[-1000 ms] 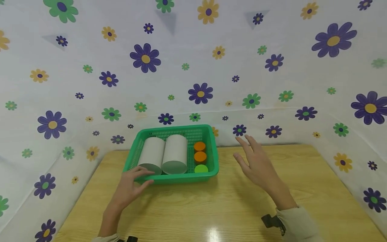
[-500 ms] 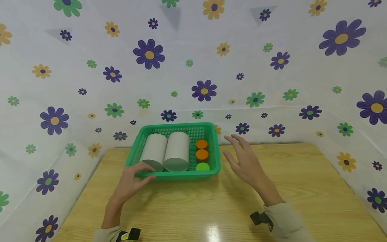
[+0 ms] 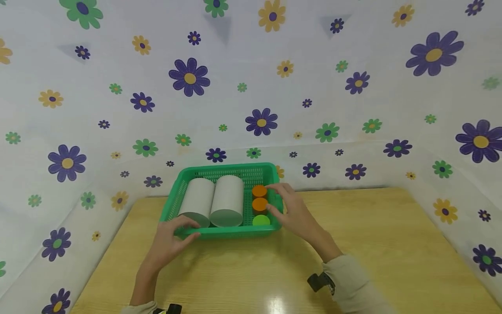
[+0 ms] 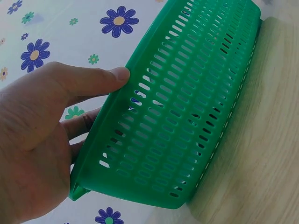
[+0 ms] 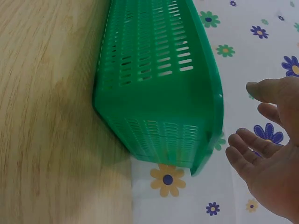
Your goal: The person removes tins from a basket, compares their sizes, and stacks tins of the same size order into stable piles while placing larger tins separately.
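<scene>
A green plastic basket (image 3: 231, 233) with slotted walls stands on the table. In it lie two white cylinders, the left one (image 3: 198, 198) and the right one (image 3: 227, 198). Along its right side sit two round orange-topped pieces, a far one (image 3: 259, 190) and a nearer one (image 3: 260, 205), plus a lime-green one (image 3: 261, 220). My left hand (image 3: 166, 242) grips the basket's near left rim, thumb (image 4: 121, 74) outside and fingers inside. My right hand (image 3: 296, 216) reaches over the right rim, fingers spread, fingertips close to the orange pieces. In the right wrist view its palm holds nothing.
The wooden table (image 3: 372, 244) extends in front of the basket and to its right. A white flowered cloth (image 3: 353, 109) hangs behind the table and along both sides. Dark straps with small devices (image 3: 319, 282) sit at the wrists.
My right hand has moved left, from beside the basket to over its right rim by the orange pieces. The left hand keeps its grip on the rim; the basket stays put.
</scene>
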Tool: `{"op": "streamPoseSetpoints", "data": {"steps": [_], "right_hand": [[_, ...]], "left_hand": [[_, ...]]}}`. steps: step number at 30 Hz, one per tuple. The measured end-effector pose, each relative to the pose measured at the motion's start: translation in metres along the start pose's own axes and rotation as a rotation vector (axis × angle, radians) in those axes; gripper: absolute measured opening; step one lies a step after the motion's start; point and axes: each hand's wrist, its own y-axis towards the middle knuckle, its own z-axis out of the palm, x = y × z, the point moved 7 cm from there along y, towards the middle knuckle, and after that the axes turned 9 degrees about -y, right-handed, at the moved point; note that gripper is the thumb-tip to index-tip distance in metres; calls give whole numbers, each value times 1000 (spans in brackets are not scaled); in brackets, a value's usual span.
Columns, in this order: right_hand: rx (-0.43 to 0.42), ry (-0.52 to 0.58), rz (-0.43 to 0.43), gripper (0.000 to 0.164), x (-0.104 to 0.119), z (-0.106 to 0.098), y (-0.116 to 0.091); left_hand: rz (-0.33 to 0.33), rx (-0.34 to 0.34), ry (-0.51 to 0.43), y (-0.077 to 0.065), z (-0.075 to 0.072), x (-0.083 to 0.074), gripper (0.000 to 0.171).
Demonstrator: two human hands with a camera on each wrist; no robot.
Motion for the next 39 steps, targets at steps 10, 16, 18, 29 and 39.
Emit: {"op": "streamPoseSetpoints", "data": {"steps": [10,16,18,29,39], "right_hand": [[133,-46,-32,45,9,31,13],[253,-129,-45,41,8,46,17],[269,-144,-48,39,7,47,18],[433,-169,-59,43,3,54,26],[562,-278,-103,39,-3,69,33]], "left_hand": [[42,-30,12,-2,-7,-3,21],[17,-36,26,-2,-7,0,21],[17,-33,20,-1,-6,1,22],[-49,-49,32,-4,-4,1,22],[-71,-46,49,-7,1,1,19]]}}
